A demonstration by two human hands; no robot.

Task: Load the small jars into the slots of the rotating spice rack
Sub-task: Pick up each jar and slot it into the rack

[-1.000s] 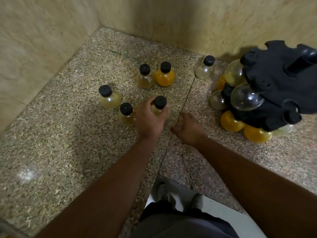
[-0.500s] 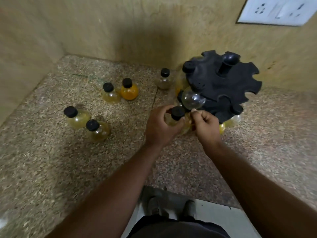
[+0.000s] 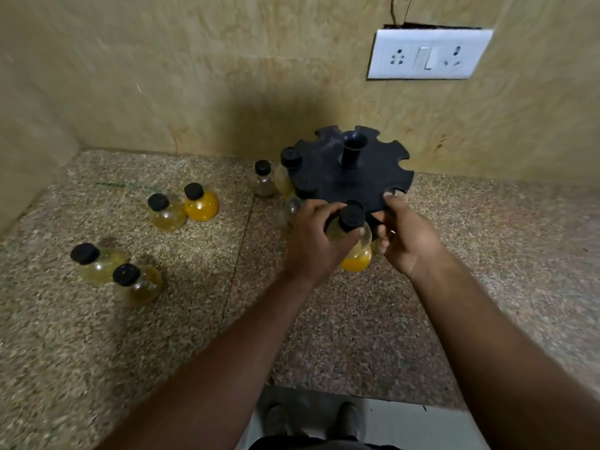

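Speckled granite counter (image 3: pixel 97 336), set into a corner of beige walls; white switch-and-socket plate (image 3: pixel 428 55) on the back wall at 1 o'clock.

Black plastic rotating spice rack (image 3: pixel 354 177): notched disc with a central post, standing near the back wall at 12 o'clock. One capped jar (image 3: pixel 290 157) hangs in a slot on its left rim; a clear rounded jar (image 3: pixel 293 205) shows just below the disc edge beside it.

Held jar (image 3: pixel 352 228): black cap, pale contents, at the near rim of the rack, its cap level with the disc edge. An orange-filled jar (image 3: pixel 355 263) sits directly under it.

Left hand (image 3: pixel 313 241): fingers and thumb closed around the held jar from the left.

Right hand (image 3: pixel 406 235): fingers curled at the rack's near rim, fingertips touching the disc edge; whether they also touch the held jar cannot be told.

Loose jars on the counter, all black-capped:
- one clear (image 3: pixel 263 178), just left of the rack;
- one pale (image 3: pixel 165 212) touching one orange (image 3: pixel 199 203), at 10 o'clock;
- two pale, (image 3: pixel 95 264) and (image 3: pixel 136 284), side by side at 9 o'clock.
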